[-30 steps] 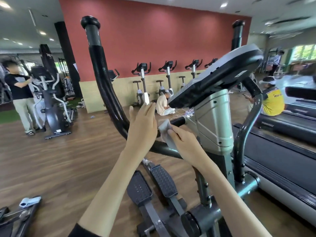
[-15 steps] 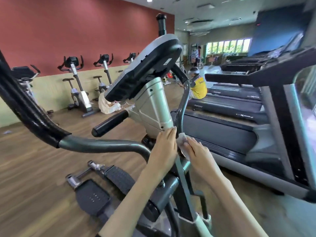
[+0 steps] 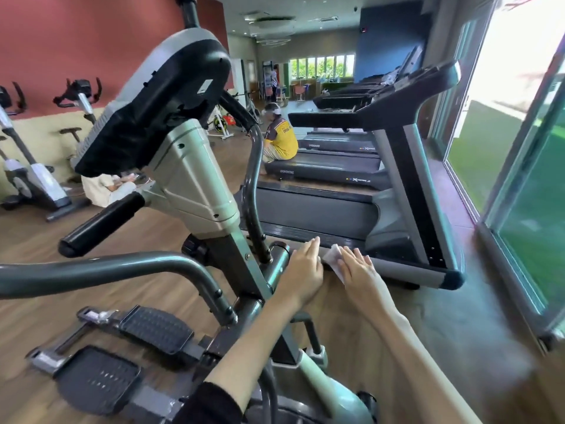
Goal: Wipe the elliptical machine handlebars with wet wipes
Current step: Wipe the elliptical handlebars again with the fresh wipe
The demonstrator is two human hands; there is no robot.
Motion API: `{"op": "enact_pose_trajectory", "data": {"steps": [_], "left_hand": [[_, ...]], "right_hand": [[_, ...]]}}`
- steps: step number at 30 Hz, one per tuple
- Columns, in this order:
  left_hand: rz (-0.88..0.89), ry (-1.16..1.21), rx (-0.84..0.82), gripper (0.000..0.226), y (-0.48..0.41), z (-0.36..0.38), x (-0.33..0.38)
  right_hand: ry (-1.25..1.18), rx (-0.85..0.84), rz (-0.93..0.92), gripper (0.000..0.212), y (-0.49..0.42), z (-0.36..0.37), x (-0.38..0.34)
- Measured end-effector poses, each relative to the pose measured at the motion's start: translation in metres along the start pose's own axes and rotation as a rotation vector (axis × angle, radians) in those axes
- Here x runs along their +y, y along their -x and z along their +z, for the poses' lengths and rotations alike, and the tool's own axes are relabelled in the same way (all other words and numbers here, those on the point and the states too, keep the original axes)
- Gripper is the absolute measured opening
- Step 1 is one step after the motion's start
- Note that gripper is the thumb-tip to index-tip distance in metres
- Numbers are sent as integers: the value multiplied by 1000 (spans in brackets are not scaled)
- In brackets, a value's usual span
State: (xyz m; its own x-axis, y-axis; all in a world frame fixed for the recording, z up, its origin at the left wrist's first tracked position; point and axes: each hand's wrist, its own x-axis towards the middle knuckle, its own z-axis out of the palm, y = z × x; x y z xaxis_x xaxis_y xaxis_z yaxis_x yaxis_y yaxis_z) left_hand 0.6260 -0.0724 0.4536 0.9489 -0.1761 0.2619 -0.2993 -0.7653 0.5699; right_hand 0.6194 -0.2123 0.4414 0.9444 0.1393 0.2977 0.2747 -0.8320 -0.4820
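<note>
The elliptical stands in front of me with its console (image 3: 159, 96) tilted up. Its left handlebar tube (image 3: 91, 270) sweeps across the left, above it a short black grip (image 3: 101, 221), and the right handlebar (image 3: 253, 191) curves down to a pivot. My right hand (image 3: 359, 272) holds a white wet wipe (image 3: 333, 258) just right of that pivot, fingers laid nearly straight over it. My left hand (image 3: 305, 267) is beside it with straight fingers, at the pivot's cylinder. Whether the wipe touches the machine is unclear.
A row of treadmills (image 3: 351, 209) stands close on the right, with a tall window (image 3: 519, 148) beyond. The elliptical's pedals (image 3: 156, 328) lie low on the left. One person in yellow (image 3: 281, 139) and another in white (image 3: 107, 188) sit on the floor; exercise bikes (image 3: 30, 179) line the red wall.
My view has swung to the right. Both hands, with the wipe, have moved from the short grip on the left down to the base of the right handlebar.
</note>
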Motion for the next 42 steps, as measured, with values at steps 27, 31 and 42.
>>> {"op": "enact_pose_trajectory", "data": {"steps": [27,31,42], "left_hand": [[117,73,-346,51,-51,131,62],[148,76,-380,52,-64,159,83],[126,25,-454,53,-116,255,141]], "right_hand": [[96,-24,396,44,26,-33,137],[134,-18,429,44,28,-46,172],[318,-94,408,46,12,-75,303]]}}
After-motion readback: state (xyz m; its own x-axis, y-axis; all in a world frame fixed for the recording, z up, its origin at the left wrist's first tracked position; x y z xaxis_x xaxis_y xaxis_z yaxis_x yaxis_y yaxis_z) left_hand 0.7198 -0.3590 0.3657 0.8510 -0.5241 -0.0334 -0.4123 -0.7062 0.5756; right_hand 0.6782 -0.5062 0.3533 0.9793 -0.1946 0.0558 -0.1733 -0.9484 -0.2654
